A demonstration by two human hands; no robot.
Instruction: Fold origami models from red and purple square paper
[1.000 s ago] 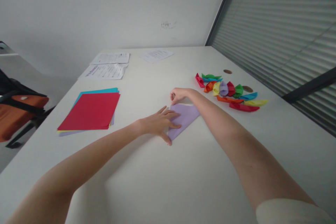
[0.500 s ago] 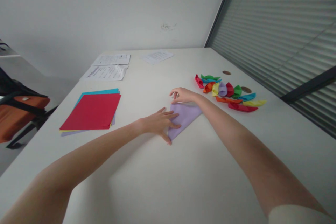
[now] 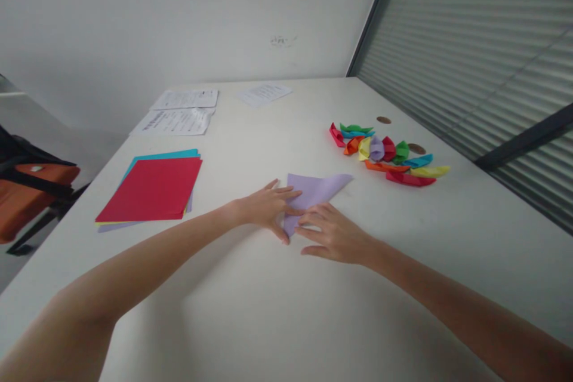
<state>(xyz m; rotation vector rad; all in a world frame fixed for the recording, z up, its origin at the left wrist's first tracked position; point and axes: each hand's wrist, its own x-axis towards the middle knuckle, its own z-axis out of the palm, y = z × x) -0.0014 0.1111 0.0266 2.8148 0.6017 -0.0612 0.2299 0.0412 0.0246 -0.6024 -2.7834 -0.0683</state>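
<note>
A folded sheet of lilac paper [image 3: 316, 189] lies on the white table in front of me, its right corner lifted slightly. Spread across its left edge, my left hand [image 3: 271, 209] presses it flat with open fingers. My right hand [image 3: 333, 233] is at the paper's lower edge, fingers bent and apart, with the fingertips touching the sheet close to my left fingertips. Part of the lower fold is hidden under both hands.
A stack of coloured paper with a red sheet [image 3: 152, 188] on top lies at left. Several folded paper boats [image 3: 389, 152] are grouped at right. Printed sheets [image 3: 176, 122] lie farther back. An orange chair [image 3: 38, 182] stands left of the table [image 3: 250, 310], and blinds [image 3: 470, 54] line the right.
My right hand has moved from the paper's far edge down to its near edge. The right corner of the lilac paper now shows uncovered and raised. My left hand stays in place.
</note>
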